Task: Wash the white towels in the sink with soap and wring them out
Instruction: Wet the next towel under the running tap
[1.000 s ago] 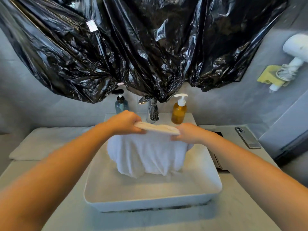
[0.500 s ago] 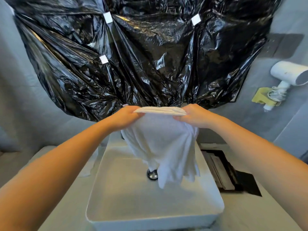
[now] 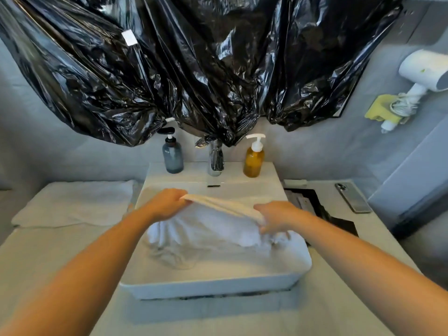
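Head view: two hands hold one white terry towel [image 3: 206, 229] by its top edge over the white rectangular basin sink [image 3: 211, 288]. The towel's lower folds lie inside the basin.
Towel handling: soft and limp, not fragile. It would likely be heavy and clinging once soaked, but wetness cannot be told here.
Where to hold: the flat cream hem band [image 3: 225, 206] stretched between the hands looks like the firmest edge. For wringing, gather the body into a rope and grip both ends.
Left hand [image 3: 167, 204]: fingers curled, pinching the hem's left end.
Right hand [image 3: 276, 217]: fingers curled round the hem's right end and bunched cloth, lower than the left.
Black crinkled plastic sheeting [image 3: 194, 69]: hangs over the wall above the chrome tap [image 3: 215, 163].
Pale counter [image 3: 48, 263]: carries the sink and is probably slick when splashed.
Folded white towel [image 3: 72, 202]: lies on the counter left of the sink.
Soap: an amber pump bottle [image 3: 254, 161] and a grey-blue pump bottle [image 3: 172, 156] flank the tap.
Dark phone [image 3: 352, 197]: lies on the counter to the right, within splash range.
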Demonstrator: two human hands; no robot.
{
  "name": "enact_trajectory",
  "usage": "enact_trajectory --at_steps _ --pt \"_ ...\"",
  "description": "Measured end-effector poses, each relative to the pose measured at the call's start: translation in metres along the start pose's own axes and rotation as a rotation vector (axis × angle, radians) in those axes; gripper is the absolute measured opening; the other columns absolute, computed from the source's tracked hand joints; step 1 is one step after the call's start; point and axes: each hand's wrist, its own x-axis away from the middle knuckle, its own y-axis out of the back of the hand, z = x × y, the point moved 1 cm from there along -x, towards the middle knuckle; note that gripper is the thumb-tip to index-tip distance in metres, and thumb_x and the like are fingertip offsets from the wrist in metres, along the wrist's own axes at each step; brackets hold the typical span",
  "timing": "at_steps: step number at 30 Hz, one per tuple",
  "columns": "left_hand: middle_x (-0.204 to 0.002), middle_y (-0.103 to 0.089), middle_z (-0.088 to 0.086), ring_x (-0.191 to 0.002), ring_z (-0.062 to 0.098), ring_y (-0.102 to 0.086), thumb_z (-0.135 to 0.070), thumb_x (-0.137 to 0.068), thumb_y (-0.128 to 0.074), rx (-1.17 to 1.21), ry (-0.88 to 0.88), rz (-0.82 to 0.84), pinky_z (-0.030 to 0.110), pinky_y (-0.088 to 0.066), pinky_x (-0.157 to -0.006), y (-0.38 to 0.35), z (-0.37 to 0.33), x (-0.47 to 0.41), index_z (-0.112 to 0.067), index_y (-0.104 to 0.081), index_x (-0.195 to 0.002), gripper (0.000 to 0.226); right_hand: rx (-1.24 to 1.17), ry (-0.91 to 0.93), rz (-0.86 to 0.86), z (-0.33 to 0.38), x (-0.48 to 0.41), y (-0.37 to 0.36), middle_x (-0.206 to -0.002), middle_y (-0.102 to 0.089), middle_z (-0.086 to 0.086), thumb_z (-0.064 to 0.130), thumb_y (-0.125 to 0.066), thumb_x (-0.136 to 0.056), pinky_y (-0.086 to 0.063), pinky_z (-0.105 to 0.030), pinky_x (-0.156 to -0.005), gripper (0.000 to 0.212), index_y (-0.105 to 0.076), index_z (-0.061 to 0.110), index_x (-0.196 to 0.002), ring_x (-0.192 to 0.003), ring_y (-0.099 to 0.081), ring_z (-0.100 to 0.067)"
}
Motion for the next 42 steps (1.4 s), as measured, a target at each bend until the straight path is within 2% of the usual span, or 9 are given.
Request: enact_trajectory --at_steps 4,8,11,14,19,24,28,35,42 --pt "-0.122 -0.064 0.007 -0.11 0.027 -0.057 -0.025 -0.101 -0.046 -0.224 0.116 0.19 0.034 -0.043 -0.088 -0.06 0.029 0.011 -0.016 -0.065 -0.113 0.024 0.139 -0.055 0.241 0.005 -0.013 -0.066 -0.111 -0.065 -0.005 0.031 -0.047 -0.098 -0.034 -0.044 -0.101 0.031 -0.061 0.018 -0.123 -0.105 -0.057 -0.029" --pt "-0.111 -0.065 0.003 -0.1 0.023 -0.058 -0.026 -0.099 -0.051 -0.12 0.124 0.386 0.03 -0.045 -0.085 -0.084 0.028 0.017 -0.01 -0.067 -0.114 0.027 -0.195 0.021 0.138 0.017 -0.015 -0.078 -0.074 -0.048 0.004 0.027 -0.045 -0.099 -0.033 -0.032 -0.07 0.019 -0.053 0.02 -0.083 -0.075 -0.046 -0.017" --pt "-0.084 -0.062 -0.005 -0.083 0.02 -0.059 -0.019 -0.1 -0.05 0.191 0.038 0.202 0.024 -0.043 -0.071 -0.065 -0.002 0.015 -0.018 -0.065 -0.085 0.021 -0.623 0.103 -0.083 0.034 -0.017 -0.057 -0.069 -0.043 0.004 0.025 -0.052 -0.099 -0.029 -0.029 -0.06 0.032 -0.04 0.021 -0.07 -0.065 -0.04 -0.013" --pt "-0.077 -0.06 -0.01 -0.074 0.009 -0.055 -0.018 -0.1 -0.05 0.246 -0.062 0.004 0.021 -0.04 -0.065 -0.028 -0.031 0.009 -0.027 -0.061 -0.076 0.027 -0.716 0.109 -0.273 0.037 -0.017 -0.02 -0.07 -0.048 0.005 0.025 -0.053 -0.1 -0.035 -0.031 -0.063 0.03 -0.045 0.022 -0.071 -0.068 -0.046 -0.014" --pt "-0.097 -0.063 0.004 -0.094 0.021 -0.056 -0.022 -0.102 -0.046 0.267 -0.014 -0.282 0.034 -0.043 -0.079 0.025 -0.046 0.002 -0.007 -0.066 -0.098 0.025 -0.708 0.041 -0.488 0.016 -0.005 0.037 -0.069 -0.044 0.001 0.032 -0.047 -0.103 -0.03 -0.031 -0.058 0.032 -0.041 0.02 -0.073 -0.064 -0.043 -0.015" --pt "-0.093 -0.057 -0.003 -0.084 0.012 -0.052 -0.013 -0.096 -0.046 0.455 0.043 -0.444 0.025 -0.042 -0.069 0.059 -0.063 0.003 -0.01 -0.058 -0.108 0.017 -0.538 -0.133 -0.686 0.011 0.009 0.069 -0.065 -0.045 -0.002 0.034 -0.041 -0.101 -0.026 -0.034 -0.053 0.035 -0.034 0.018 -0.07 -0.06 -0.042 -0.024" --pt "-0.097 -0.058 0.003 -0.089 0.018 -0.053 -0.015 -0.088 -0.049 0.627 0.074 -0.472 0.037 -0.047 -0.079 0.076 -0.081 0.007 -0.007 -0.055 -0.11 0.024 -0.484 -0.181 -0.812 0.018 0.019 0.092 -0.065 -0.047 -0.004 0.029 -0.044 -0.098 -0.024 -0.036 -0.052 0.035 -0.033 0.016 -0.067 -0.062 -0.043 -0.029" --pt "-0.087 -0.059 0.005 -0.083 0.021 -0.055 -0.02 -0.068 -0.056 1.026 -0.059 -0.47 0.038 -0.042 -0.075 0.11 -0.109 0.032 -0.014 -0.058 -0.09 0.023 -0.92 0.019 -0.904 0.033 0.047 0.129 -0.064 -0.028 0.004 0.018 -0.047 -0.098 -0.018 -0.029 -0.053 0.036 -0.027 0.019 -0.067 -0.056 -0.025 -0.012" --pt "-0.08 -0.045 0.012 -0.076 0.025 -0.041 -0.018 -0.066 -0.058 0.967 0.258 -0.297 0.032 -0.03 -0.058 0.026 -0.032 0.022 -0.012 -0.054 -0.086 0.021 -0.947 -0.165 -0.649 0.018 0.005 0.045 -0.073 -0.04 -0.001 0.023 -0.044 -0.103 -0.024 -0.03 -0.055 0.029 -0.039 0.016 -0.075 -0.067 -0.039 -0.016"
